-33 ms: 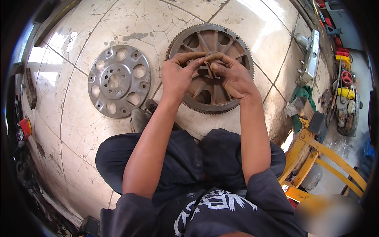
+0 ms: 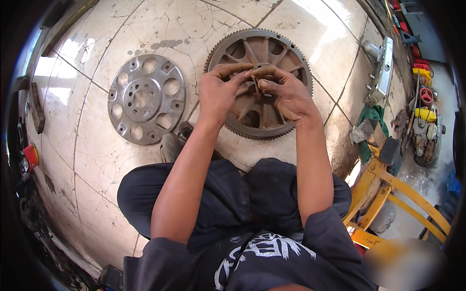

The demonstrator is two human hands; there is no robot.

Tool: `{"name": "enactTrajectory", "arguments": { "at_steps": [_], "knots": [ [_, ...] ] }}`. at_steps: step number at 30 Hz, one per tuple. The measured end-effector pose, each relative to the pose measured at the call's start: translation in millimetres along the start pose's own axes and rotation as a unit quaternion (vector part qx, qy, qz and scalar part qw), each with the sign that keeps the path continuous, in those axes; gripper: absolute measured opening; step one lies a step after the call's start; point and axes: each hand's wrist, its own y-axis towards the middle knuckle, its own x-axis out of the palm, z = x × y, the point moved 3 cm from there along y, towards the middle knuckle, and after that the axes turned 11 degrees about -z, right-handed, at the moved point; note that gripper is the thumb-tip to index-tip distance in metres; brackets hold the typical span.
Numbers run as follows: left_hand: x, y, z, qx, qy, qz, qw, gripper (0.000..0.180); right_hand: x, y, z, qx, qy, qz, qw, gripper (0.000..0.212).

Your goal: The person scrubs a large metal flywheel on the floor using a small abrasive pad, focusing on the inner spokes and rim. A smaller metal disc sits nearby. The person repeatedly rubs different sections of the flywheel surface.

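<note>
Above the large toothed flywheel [image 2: 238, 121], my two hands meet with fingertips almost touching. A small, thin, brown piece like a folded sheet [image 2: 256, 87] is pinched between them; its exact kind does not show. My left hand [image 2: 216, 94] is closed, thumb and forefinger pressed together at its upper edge. My right hand [image 2: 290, 97] has its fingers curled around the other side, the thumb bent inward. The flywheel lies flat on the floor, spoked and rusty inside its grey rim, its hub partly hidden by my hands. To the left lies a flat grey metal disc with holes [image 2: 160, 109].
Cracked cream tiles [image 2: 87, 160] make up the floor. At the right are a yellow wooden chair [image 2: 407, 189], a green cloth [image 2: 369, 116], a silver metal part [image 2: 383, 72] and several machine parts. A wooden block [image 2: 37, 107] lies far left. My shoe [image 2: 171, 145] is beside the disc.
My right thumb has shifted slightly, and the brown piece shows at a slightly different angle. Flywheel, disc and left hand look the same.
</note>
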Motion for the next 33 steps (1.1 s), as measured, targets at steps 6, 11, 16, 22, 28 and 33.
{"name": "enactTrajectory", "arguments": {
  "at_steps": [6, 11, 16, 22, 28, 33],
  "knots": [
    [0.7, 5.4, 2.2, -0.035, 0.031, -0.001, 0.999, 0.020, -14.9, 11.0, 0.8, -0.001, -0.078, 0.001, 0.997, 0.021],
    [-9.3, 12.6, 4.1, 0.000, 0.199, -0.011, 0.980, 0.020, -20.8, 17.8, 10.5, 0.008, -0.168, 0.027, 0.985, 0.021],
    [-33.3, 11.6, 3.2, -0.019, 0.366, 0.122, 0.922, 0.029, -7.4, 20.7, 15.5, -0.026, -0.441, 0.091, 0.893, 0.030],
    [-29.9, 9.0, -7.1, -0.083, 0.347, 0.148, 0.922, 0.042, 17.0, 1.7, 34.5, -0.128, -0.642, 0.051, 0.755, 0.023],
    [-24.8, 12.2, -11.0, -0.062, 0.297, 0.142, 0.942, 0.042, 27.9, -9.3, 59.7, -0.162, -0.690, 0.098, 0.699, 0.030],
    [-19.4, 12.7, -13.4, -0.067, 0.286, 0.135, 0.946, 0.039, 34.5, -10.5, 73.8, -0.136, -0.728, 0.113, 0.662, 0.032]
  ]
}}
